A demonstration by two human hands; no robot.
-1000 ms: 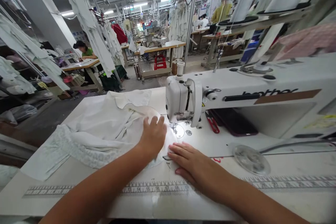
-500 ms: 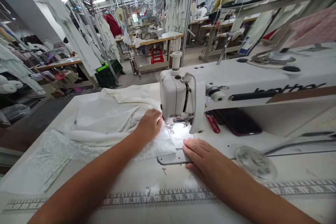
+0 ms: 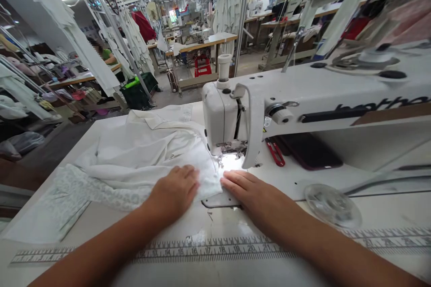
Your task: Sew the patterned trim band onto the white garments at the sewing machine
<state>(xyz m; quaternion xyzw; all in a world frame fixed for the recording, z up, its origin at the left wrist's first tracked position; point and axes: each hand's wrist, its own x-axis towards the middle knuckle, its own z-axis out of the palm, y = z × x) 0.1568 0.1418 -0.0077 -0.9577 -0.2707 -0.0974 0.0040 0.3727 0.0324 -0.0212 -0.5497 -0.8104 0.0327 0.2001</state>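
Note:
White fabric (image 3: 134, 143) is spread over the table left of a white sewing machine (image 3: 222, 112), one corner reaching the lit needle area. A patterned pale strip (image 3: 114, 195) runs along its near side. On the fabric, left of the needle, lies my left hand (image 3: 177, 190), palm down with its fingers laid on the cloth. My right hand (image 3: 244, 188) rests flat just in front of the presser foot, fingers stretched, its tips touching the fabric's right edge. Neither hand visibly pinches the cloth. The fingertips' undersides are hidden.
Red thread snips (image 3: 275, 152) and a dark phone (image 3: 313, 151) lie under the machine arm. A clear plastic spool (image 3: 332, 205) sits at the right. A ruler tape (image 3: 202, 251) runs along the front. Behind are other worktables and a person in green (image 3: 109, 57).
My left hand has drawn back from beside the needle toward me and flattened on the fabric. My right hand has shifted slightly left, onto the fabric's edge. The view has turned slightly.

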